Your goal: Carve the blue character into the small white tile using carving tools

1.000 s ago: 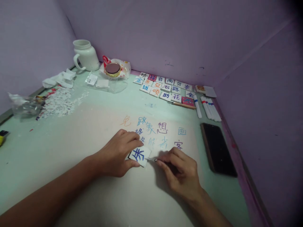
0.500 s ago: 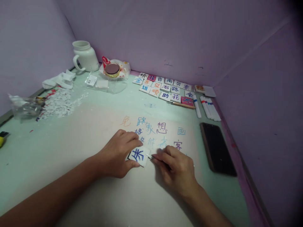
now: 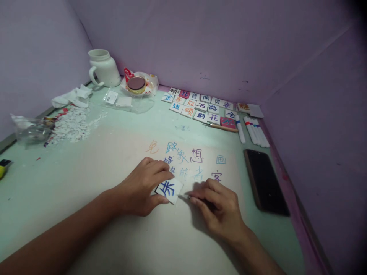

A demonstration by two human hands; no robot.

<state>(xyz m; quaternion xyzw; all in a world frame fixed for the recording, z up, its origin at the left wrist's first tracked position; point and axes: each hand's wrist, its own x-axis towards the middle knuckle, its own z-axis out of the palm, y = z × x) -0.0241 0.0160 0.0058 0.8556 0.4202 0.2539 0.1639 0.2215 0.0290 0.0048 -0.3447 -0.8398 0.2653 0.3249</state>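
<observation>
My left hand (image 3: 143, 189) grips a white square block (image 3: 175, 190) by two of its edges, thumb at the near side and fingers at the far side. A blue handwritten character covers its top face. From the right, my right hand (image 3: 222, 210) pinches a slim carving knife (image 3: 185, 197) whose thin blade points left at the block's right edge. Whether the tip touches the block I cannot tell. Most of the knife's handle is hidden in my fingers. Coloured characters (image 3: 196, 156) are written on the pale tabletop (image 3: 114, 160) just beyond both hands.
Rows of lettered blocks (image 3: 201, 116) lie at the back, with a wooden-handled tool (image 3: 222, 127) and white markers (image 3: 256, 131) beside them. A phone (image 3: 266, 181) is at right. White scraps (image 3: 73, 126), a plastic bag (image 3: 33, 130) and a white mug (image 3: 103, 68) stand at left.
My right hand has drawn slightly right and down, moving the knife blade off the block's face to its right edge. My left hand keeps its hold on the block.
</observation>
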